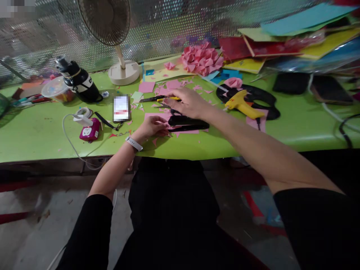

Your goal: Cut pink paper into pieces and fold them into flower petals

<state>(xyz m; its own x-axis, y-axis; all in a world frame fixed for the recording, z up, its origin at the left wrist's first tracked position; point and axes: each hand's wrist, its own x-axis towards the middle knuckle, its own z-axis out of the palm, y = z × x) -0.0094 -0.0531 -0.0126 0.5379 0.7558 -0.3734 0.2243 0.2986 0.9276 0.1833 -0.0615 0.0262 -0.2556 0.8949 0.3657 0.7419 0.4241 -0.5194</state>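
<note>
A black stapler (pixel 189 121) lies on pink paper (pixel 194 131) in front of me. My left hand (pixel 152 126), with a white band at its wrist, is at the stapler's left end with its fingers curled together. What those fingers pinch, if anything, is hard to make out. Above the stapler hovers my right hand (pixel 187 102), its fingers stretched leftward and somewhat apart. Under and beside its fingertips lies a black-and-yellow craft knife (pixel 152 99). Pink paper scraps (pixel 161 90) are scattered around both hands.
A yellow glue gun (pixel 242 104) rests on the right by a pink paper rose (pixel 233 82). Folded pink pieces (pixel 201 59) are heaped behind. To the left are a phone (pixel 121 108), a purple power adapter (pixel 90 130), a black bottle (pixel 80 81) and a fan (pixel 123 72).
</note>
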